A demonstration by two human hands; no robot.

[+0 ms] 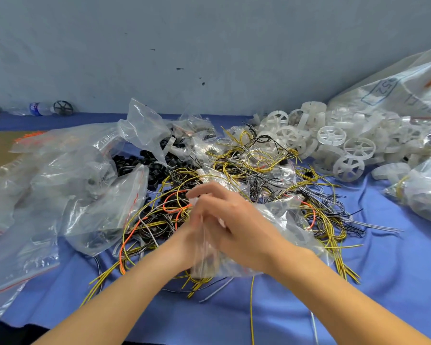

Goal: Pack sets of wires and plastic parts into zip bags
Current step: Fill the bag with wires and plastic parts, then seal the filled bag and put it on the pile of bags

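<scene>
Two hands meet at the centre: the right hand (237,220) curls around a clear zip bag (284,227), and the left hand (184,235) lies against it (too blurred to tell its grip). Beneath them tangled wires (259,165) sprawl over the blue surface (383,270). White plastic wheels (334,138) heap at 2 o'clock, while black parts (139,165) and slack bags (85,183) crowd 10 o'clock.

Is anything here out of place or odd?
One black wheel lies far left beside a toppled bottle, apart from the white wheels heaped on the right. The wires sprawl tangled around the bag held by the left hand and right hand.
</scene>
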